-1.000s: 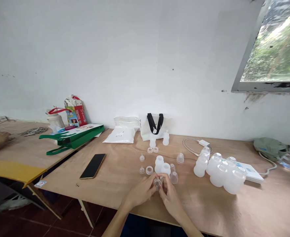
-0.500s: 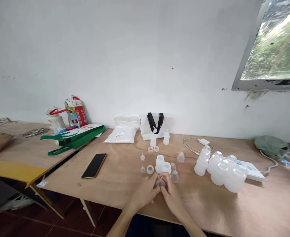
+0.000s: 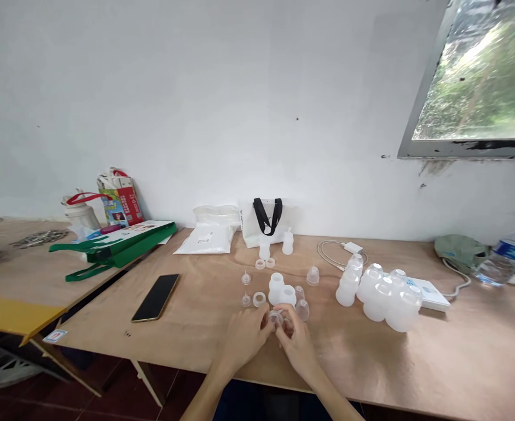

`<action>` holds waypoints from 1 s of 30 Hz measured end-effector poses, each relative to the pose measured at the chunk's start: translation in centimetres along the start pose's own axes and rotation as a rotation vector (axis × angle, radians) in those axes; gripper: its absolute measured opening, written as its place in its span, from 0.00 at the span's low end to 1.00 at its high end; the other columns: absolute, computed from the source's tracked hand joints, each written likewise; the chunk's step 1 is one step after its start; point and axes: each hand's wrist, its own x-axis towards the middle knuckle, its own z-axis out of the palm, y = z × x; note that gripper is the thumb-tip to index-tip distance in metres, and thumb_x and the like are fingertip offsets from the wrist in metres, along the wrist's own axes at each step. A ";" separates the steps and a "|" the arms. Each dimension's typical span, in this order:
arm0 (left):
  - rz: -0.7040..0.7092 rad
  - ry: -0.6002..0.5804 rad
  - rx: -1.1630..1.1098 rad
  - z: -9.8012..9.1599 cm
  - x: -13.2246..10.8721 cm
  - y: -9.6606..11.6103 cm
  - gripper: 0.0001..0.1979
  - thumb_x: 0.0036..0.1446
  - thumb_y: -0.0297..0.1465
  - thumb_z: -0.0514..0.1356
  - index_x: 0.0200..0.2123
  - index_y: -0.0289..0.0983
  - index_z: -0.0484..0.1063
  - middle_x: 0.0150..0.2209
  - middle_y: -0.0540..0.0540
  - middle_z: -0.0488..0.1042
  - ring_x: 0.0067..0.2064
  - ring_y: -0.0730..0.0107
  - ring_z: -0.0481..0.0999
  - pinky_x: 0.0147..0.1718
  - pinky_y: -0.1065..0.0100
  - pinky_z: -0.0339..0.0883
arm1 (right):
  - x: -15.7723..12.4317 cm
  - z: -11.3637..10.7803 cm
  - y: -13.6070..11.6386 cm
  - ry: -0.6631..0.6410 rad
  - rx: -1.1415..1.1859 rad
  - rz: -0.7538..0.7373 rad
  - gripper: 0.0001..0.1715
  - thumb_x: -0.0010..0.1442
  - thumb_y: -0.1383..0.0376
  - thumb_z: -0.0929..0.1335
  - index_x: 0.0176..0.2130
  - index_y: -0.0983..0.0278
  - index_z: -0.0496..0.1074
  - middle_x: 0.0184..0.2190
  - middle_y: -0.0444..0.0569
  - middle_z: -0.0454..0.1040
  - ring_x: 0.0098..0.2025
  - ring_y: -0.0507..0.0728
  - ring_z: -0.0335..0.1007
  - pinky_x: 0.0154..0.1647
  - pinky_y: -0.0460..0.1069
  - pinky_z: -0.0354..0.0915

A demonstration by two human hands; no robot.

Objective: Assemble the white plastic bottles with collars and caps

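Observation:
Close to the table's front edge, my left hand and my right hand are closed together on a translucent round bottle part, gripping it from both sides. It looks like a baby bottle nipple, though fingers cover much of it. Just beyond my fingers stand two frosted baby bottles, with clear dome caps to their right. Left of the bottles lie a white collar ring and two clear nipples. Farther back are two more rings and two more bottles.
Several frosted bottles stand grouped at right beside a white box and cable. A phone lies left. Behind are a white pouch and a black-handled bag. A green bag spans the left table gap.
The view has turned slightly right, so everything sits farther left in the picture. Both hands stay on the round part, with fingers slightly shifted around it.

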 end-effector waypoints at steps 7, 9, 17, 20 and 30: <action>-0.005 0.063 0.103 0.9 0.0 0.6 0.09 0.68 0.35 0.52 0.38 0.41 0.70 0.36 0.48 0.80 0.39 0.59 0.79 0.32 0.67 0.55 | 0.0 -0.1 0.1 0.017 0.006 0.009 0.07 0.64 0.61 0.63 0.39 0.58 0.70 0.26 0.42 0.72 0.23 0.52 0.63 0.23 0.46 0.58; -0.028 0.093 0.110 1.0 0.0 0.8 0.08 0.67 0.35 0.53 0.37 0.41 0.70 0.36 0.48 0.81 0.39 0.59 0.80 0.31 0.67 0.54 | 0.0 -0.2 -0.1 0.024 0.021 0.001 0.08 0.65 0.60 0.62 0.39 0.58 0.70 0.26 0.43 0.72 0.23 0.52 0.63 0.23 0.46 0.58; -0.038 0.077 0.113 1.1 0.3 0.5 0.06 0.63 0.34 0.57 0.33 0.40 0.70 0.33 0.49 0.80 0.39 0.58 0.80 0.31 0.67 0.55 | -0.1 -0.2 -0.4 -0.027 -0.010 -0.070 0.11 0.67 0.57 0.63 0.36 0.59 0.68 0.20 0.38 0.64 0.21 0.52 0.58 0.24 0.46 0.55; -0.043 0.069 0.098 0.9 0.3 0.6 0.07 0.63 0.34 0.57 0.32 0.40 0.68 0.32 0.49 0.78 0.39 0.59 0.79 0.32 0.67 0.56 | -0.1 -0.2 -0.2 -0.018 -0.016 -0.073 0.13 0.67 0.54 0.64 0.35 0.60 0.68 0.25 0.41 0.69 0.24 0.51 0.61 0.24 0.46 0.55; 0.170 -0.074 -0.038 -0.4 -0.9 -0.8 0.10 0.68 0.34 0.50 0.36 0.39 0.67 0.34 0.48 0.78 0.34 0.65 0.75 0.32 0.68 0.60 | 0.0 -0.1 0.2 -0.034 0.006 -0.005 0.10 0.64 0.57 0.64 0.33 0.59 0.68 0.24 0.41 0.69 0.26 0.53 0.63 0.29 0.47 0.59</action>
